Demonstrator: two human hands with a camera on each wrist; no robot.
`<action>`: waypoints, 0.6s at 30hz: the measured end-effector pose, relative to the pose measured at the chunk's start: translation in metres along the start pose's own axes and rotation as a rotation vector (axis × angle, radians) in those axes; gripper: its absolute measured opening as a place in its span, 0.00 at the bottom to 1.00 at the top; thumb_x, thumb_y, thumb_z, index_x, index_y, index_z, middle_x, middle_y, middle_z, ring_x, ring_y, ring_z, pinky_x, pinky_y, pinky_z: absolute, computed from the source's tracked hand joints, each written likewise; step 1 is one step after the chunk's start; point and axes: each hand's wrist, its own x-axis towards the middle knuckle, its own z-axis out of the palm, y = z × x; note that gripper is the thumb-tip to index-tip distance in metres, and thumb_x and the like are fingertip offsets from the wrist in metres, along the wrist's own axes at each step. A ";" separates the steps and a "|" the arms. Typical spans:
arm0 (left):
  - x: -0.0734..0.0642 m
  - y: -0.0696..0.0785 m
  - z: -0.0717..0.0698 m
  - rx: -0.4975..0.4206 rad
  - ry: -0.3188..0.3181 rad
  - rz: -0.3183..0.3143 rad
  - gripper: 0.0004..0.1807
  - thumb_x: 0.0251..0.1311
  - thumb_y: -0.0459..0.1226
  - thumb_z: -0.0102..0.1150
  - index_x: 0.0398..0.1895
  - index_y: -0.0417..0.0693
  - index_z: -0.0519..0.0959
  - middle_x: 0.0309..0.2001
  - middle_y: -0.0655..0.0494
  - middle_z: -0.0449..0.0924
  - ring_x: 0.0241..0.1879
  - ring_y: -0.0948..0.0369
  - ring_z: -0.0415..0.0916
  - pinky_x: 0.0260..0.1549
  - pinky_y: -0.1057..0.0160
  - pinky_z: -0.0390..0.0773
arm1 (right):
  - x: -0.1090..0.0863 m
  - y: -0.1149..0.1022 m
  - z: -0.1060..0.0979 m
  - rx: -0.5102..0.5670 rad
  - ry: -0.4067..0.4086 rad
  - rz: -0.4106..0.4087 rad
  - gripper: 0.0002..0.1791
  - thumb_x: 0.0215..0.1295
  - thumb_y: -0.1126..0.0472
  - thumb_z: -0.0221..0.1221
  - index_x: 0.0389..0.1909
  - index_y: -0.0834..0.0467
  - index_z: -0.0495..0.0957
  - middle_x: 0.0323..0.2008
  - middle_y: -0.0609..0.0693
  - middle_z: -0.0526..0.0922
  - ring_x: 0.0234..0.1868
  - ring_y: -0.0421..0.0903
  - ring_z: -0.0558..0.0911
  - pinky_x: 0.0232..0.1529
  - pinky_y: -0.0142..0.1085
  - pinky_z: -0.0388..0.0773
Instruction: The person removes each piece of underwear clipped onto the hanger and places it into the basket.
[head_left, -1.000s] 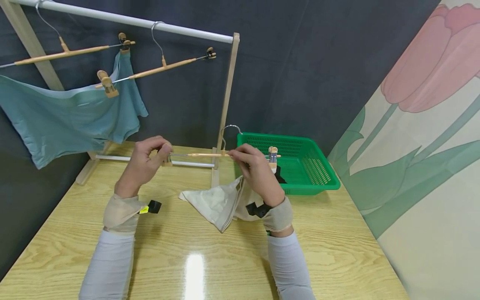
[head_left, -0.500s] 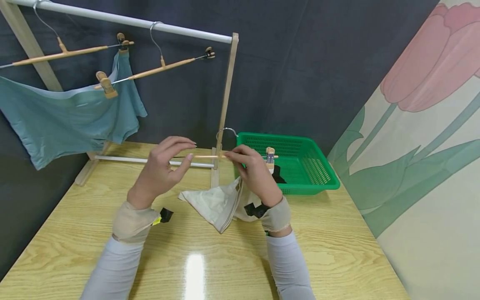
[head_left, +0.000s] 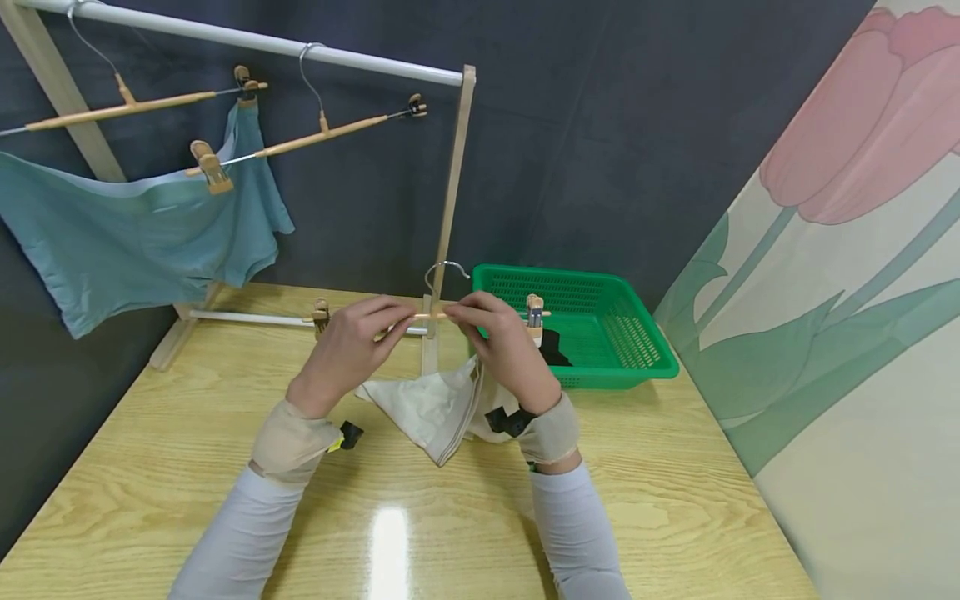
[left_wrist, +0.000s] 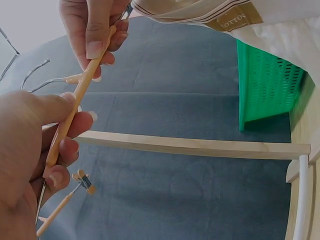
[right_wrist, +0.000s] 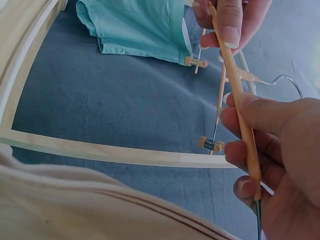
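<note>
One hanger [right_wrist: 231, 70], two-handed pinch.
My left hand [head_left: 352, 346] and right hand [head_left: 510, 346] grip it; cloth [head_left: 427, 410] might slip if right clip [head_left: 535, 311] bites too shallow.

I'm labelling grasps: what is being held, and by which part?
A clip hanger, by its tan middle bar, with the left grip and right grip on either side of the hook.

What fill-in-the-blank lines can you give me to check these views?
Besides the left hand, the ____ hand grips the lowest hanger.
The basket is ____ in colour.
The label on the cream garment reads ____.
In the head view, the teal shorts hang ____ of the basket.
Missing words: right; green; COTTON; left.
</note>
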 end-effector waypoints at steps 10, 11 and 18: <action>-0.003 -0.007 -0.004 -0.014 0.010 0.033 0.08 0.60 0.27 0.68 0.42 0.35 0.88 0.37 0.47 0.86 0.28 0.57 0.82 0.24 0.61 0.79 | -0.002 -0.005 -0.005 -0.039 0.062 0.014 0.11 0.69 0.66 0.64 0.50 0.62 0.87 0.44 0.54 0.84 0.43 0.49 0.76 0.41 0.37 0.74; -0.002 -0.008 -0.005 -0.009 0.012 0.034 0.07 0.60 0.27 0.68 0.42 0.35 0.88 0.37 0.47 0.86 0.27 0.58 0.82 0.24 0.61 0.79 | -0.003 -0.006 -0.008 -0.035 0.080 0.013 0.11 0.69 0.66 0.64 0.50 0.62 0.87 0.44 0.54 0.84 0.44 0.50 0.76 0.42 0.38 0.74; 0.000 -0.012 -0.013 -0.003 0.022 0.051 0.07 0.59 0.26 0.69 0.41 0.35 0.88 0.36 0.46 0.86 0.27 0.57 0.82 0.24 0.61 0.78 | -0.008 0.001 -0.031 -0.016 0.214 0.005 0.10 0.70 0.69 0.62 0.49 0.64 0.86 0.43 0.56 0.84 0.38 0.50 0.75 0.33 0.38 0.73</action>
